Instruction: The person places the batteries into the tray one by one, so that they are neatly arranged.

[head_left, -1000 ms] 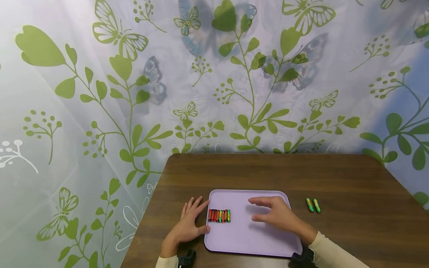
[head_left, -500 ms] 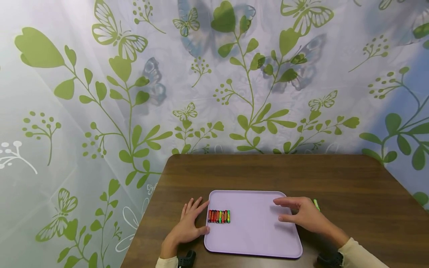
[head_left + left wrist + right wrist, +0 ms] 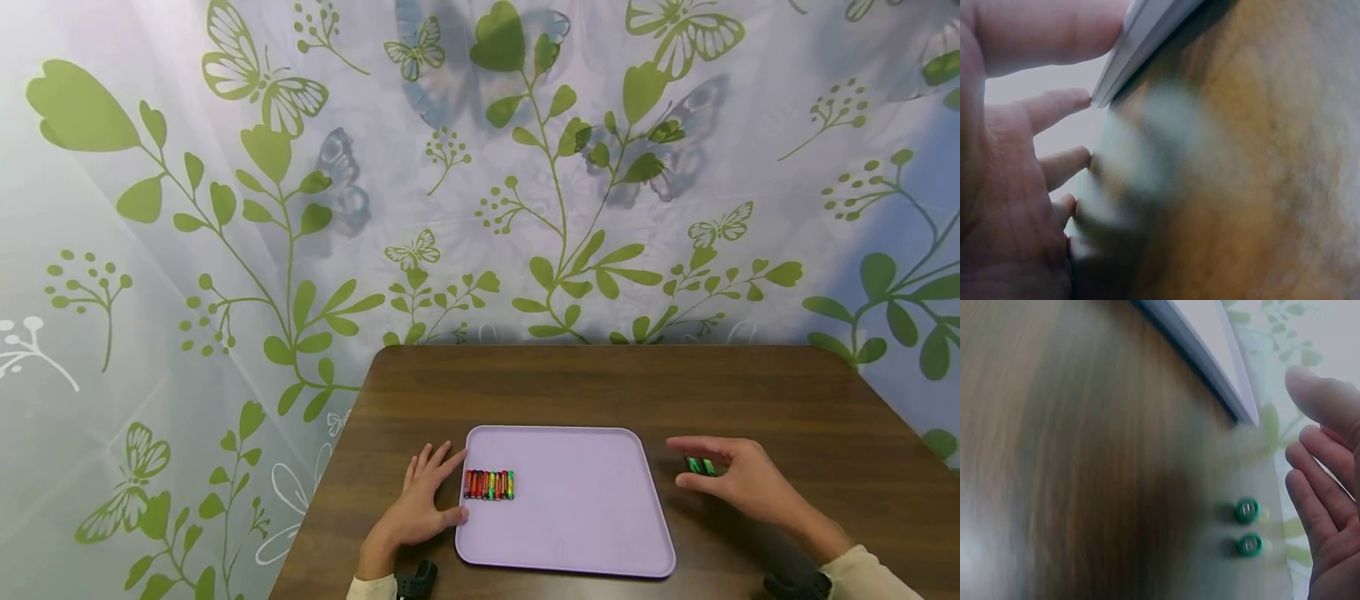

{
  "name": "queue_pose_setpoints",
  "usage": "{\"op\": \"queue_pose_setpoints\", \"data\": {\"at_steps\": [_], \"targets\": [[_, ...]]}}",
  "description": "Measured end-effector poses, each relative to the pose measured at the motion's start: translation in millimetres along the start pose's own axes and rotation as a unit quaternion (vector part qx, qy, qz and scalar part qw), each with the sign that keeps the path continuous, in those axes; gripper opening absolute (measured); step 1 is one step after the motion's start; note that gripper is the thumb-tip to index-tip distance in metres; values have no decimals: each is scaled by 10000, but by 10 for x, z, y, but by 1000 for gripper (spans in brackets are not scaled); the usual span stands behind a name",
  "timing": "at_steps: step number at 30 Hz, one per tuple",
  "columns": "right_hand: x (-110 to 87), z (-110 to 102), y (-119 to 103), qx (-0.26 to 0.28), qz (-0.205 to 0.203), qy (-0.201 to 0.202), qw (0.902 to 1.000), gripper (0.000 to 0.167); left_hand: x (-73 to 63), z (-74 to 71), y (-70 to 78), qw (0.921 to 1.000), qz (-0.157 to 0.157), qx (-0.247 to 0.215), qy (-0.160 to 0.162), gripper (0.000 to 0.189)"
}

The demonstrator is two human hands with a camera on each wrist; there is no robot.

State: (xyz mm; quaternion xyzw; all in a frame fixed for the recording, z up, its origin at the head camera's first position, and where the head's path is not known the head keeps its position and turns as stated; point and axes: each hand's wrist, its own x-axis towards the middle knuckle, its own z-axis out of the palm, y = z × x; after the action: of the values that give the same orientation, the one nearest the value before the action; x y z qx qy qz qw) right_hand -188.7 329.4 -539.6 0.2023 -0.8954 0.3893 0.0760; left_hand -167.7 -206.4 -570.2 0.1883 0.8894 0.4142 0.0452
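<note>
A row of red and green batteries [image 3: 489, 485] lies side by side along the left end of a pale purple tray [image 3: 573, 508]. My left hand [image 3: 420, 507] is spread on the table, its thumb and index fingertips at the tray's left rim [image 3: 1124, 53]. Right of the tray, my right hand [image 3: 757, 485] hovers with thumb and fingers parted, holding nothing. Two green batteries [image 3: 701, 466] lie on the table and show between that thumb and the fingers, partly covered by them. In the right wrist view the ends of both batteries [image 3: 1248, 510] face the camera, beside the fingers.
The brown wooden table [image 3: 600, 383] reaches back to a hanging cloth [image 3: 465, 292] printed with green leaves and butterflies. Black straps [image 3: 798, 585] sit on both wrists. The tray's raised rim [image 3: 1222, 394] stands left of the right hand.
My right hand has moved right, from above the tray to over the two green batteries, its fingers still parted. The left hand and the battery row have stayed in place.
</note>
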Motion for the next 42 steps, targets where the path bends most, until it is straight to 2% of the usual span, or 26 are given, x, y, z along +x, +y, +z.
{"op": "queue_pose_setpoints", "data": {"at_steps": [7,13,15,20,23,26,32,39,42], "targets": [[-61,-172,125,-416,92,205,9989,49,0,-29,51,9997,-199,101,-136,89],[-100,-297,227,-677,69,308,9972,50,4,15,-40,9998,160,-60,38,86],[-106,-322,257,-769,41,319,9965,51,5,20,-52,9998,183,-45,39,86],[-102,-351,323,-917,57,236,9955,53,22,-8,3,9995,-214,208,-111,89],[-85,-352,371,-1077,53,187,9940,54,26,-18,31,9988,-331,312,-164,90],[-63,-339,426,-1306,-18,165,9913,56,24,-11,25,9993,-252,233,-122,89],[-33,-290,497,-1430,2,9,9897,58,21,35,-70,9998,193,-84,70,86],[-31,-241,475,-1422,-10,-16,9898,56,34,-19,37,9987,-341,320,-178,90],[-44,-236,464,-1512,-30,7,9885,55,36,-20,36,9986,-355,351,-185,91]]}}
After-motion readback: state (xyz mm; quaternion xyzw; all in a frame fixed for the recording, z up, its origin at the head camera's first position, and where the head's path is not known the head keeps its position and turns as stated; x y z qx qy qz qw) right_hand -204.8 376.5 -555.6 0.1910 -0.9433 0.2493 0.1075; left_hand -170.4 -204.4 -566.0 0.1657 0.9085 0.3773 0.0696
